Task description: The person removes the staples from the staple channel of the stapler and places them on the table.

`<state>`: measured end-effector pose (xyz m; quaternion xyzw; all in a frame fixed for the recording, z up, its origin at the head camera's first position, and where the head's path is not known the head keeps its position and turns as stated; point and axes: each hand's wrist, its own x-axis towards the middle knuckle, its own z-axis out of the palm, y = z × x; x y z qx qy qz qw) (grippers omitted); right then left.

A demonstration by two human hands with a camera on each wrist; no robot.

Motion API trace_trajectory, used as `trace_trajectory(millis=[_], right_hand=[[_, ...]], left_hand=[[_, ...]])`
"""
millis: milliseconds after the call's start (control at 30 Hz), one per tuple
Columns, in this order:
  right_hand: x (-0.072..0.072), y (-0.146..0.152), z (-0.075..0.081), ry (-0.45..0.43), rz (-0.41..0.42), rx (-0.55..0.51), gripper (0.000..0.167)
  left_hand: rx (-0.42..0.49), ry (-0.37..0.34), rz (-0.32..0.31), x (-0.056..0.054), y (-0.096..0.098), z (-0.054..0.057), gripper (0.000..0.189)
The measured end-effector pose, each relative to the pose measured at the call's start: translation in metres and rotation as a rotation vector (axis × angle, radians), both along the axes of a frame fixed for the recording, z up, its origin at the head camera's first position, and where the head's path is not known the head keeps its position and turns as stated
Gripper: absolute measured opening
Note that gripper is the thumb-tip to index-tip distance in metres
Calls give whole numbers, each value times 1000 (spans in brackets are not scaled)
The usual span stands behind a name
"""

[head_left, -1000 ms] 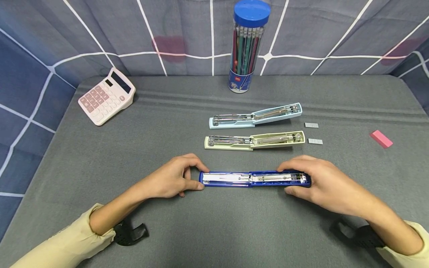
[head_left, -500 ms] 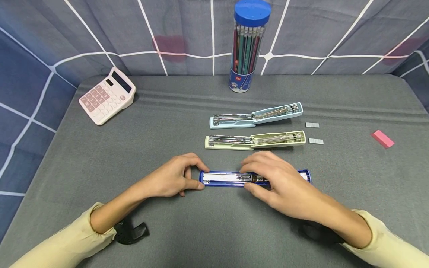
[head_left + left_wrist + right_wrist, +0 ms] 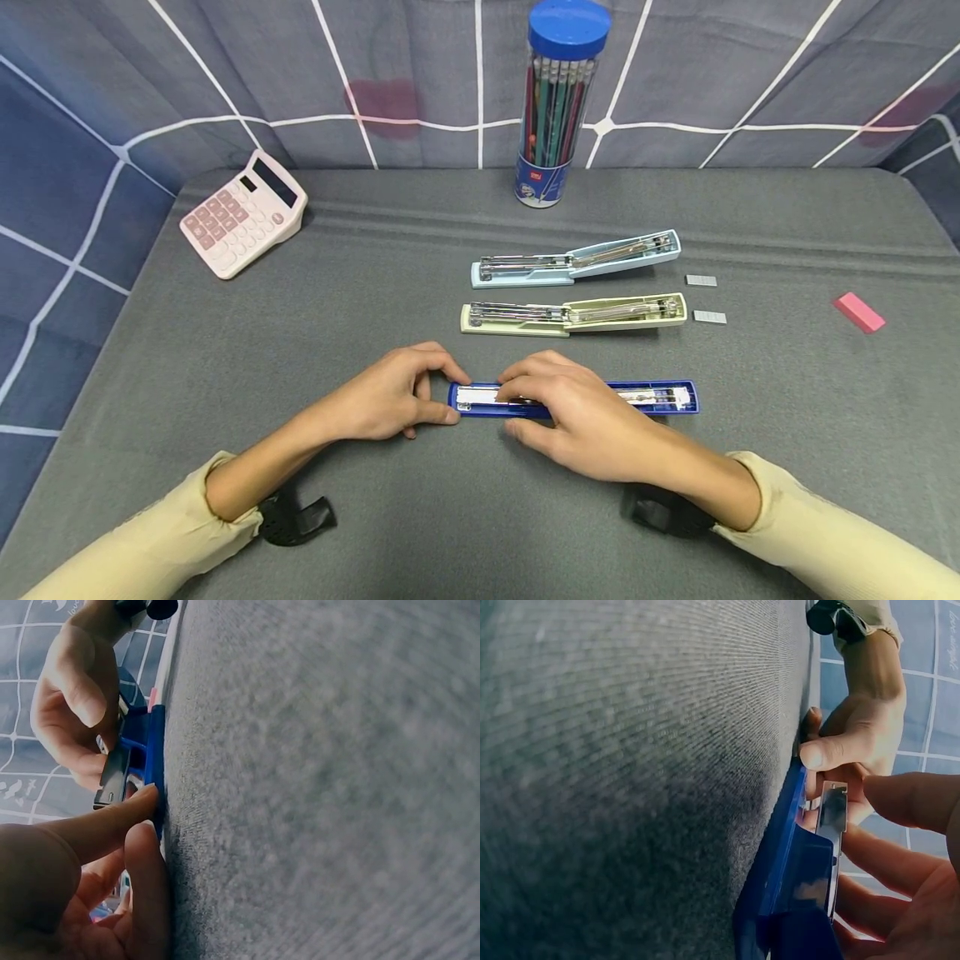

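Note:
A blue stapler (image 3: 656, 397) lies opened out flat on the grey table, its metal staple channel facing up. My left hand (image 3: 390, 397) pinches its left end between thumb and fingers. Over the stapler's middle is my right hand (image 3: 581, 417), its fingers loosely bent along the far side of the channel and its thumb apart on the near side. In the right wrist view, the fingers sit beside the metal channel (image 3: 831, 810). Behind the blue one lie a pale green stapler (image 3: 517, 327) and a light blue stapler (image 3: 521, 280), both opened out.
Two small staple strips (image 3: 701, 281) lie right of the rear staplers. A pink eraser (image 3: 859, 312) is farther right. A pencil tub (image 3: 551, 108) with a blue lid stands at the back, and a pink calculator (image 3: 243, 215) sits back left. A checked cloth (image 3: 420, 67) hangs behind.
My right hand has moved left from the stapler's right end to over its middle, letting go of that end. My left hand has kept its pinch on the left end.

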<state>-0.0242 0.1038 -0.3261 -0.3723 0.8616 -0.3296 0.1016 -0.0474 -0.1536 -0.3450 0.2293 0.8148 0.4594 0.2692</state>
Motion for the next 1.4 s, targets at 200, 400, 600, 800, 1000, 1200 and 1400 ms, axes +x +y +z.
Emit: trace_trajectory(millis=[200,400,600,800,1000,1200,1400], right_hand=[[-1,-1,1,-34,11,40,23],[-2,-2,3,-84,4,19,22],[-3,-2,3,-139,-8,-8,23],[-3,-1,1,-192,-39,-83,20],[-2,2,1,-140,-105,-87,15],[-2,-1,1,-88,-35,18,19],[-2,-2,3,-148,-12,11,22]], left_hand=[[2,5,0,0,0,0,29],[0,6,1,0,0,0,28],[1,6,0,0,-1,0,29],[-1,7,-3,0,-2,1,28],[3,13,-11,0,-1,1,27],[9,10,-7,0,-2,1,27],[12,11,-11,0,-1,1,27]])
